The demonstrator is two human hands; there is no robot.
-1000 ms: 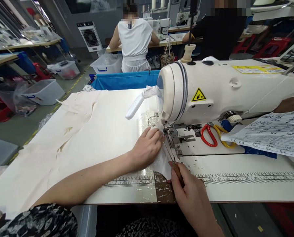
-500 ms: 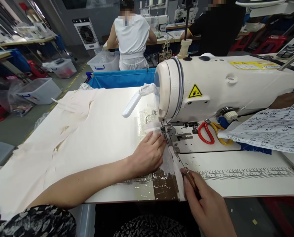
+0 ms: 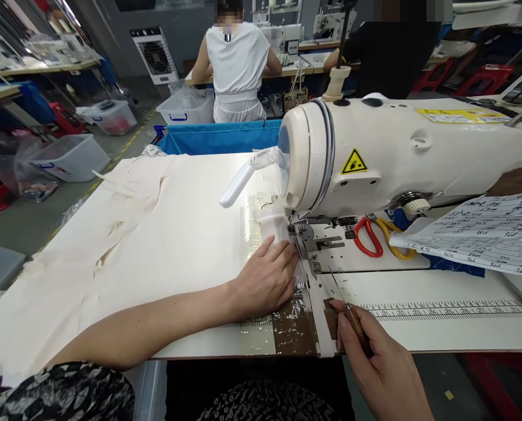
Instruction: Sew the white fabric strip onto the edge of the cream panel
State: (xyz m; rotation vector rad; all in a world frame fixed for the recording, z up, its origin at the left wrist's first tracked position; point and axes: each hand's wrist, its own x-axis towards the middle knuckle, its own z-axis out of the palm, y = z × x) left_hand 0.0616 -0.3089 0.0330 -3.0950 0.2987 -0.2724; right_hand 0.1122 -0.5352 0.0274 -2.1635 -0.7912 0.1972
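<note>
My left hand [image 3: 267,275] lies flat with fingers stretched on a pale fabric piece [image 3: 275,227], just left of the presser foot [image 3: 292,228] of a white sewing machine [image 3: 374,152]. In my right hand [image 3: 370,345] is an awl [image 3: 355,321] with a wooden handle, its thin metal tip pointing up and left over the table. A white strip [image 3: 321,321] runs from the needle area down to the table's front edge, between my hands. My right hand is apart from the strip.
Red-handled scissors [image 3: 368,237] with a yellow handle lie right of the needle, partly under a handwritten sheet [image 3: 475,228]. Pale fabric pieces [image 3: 85,263] cover the table's left side. Beyond a blue cloth bin [image 3: 221,139] sits a person in white [image 3: 238,64]; another wears black.
My right hand with the awl has moved right, off the strip. The awl tip has left the metal guide. More of the pale fabric shows behind the presser foot.
</note>
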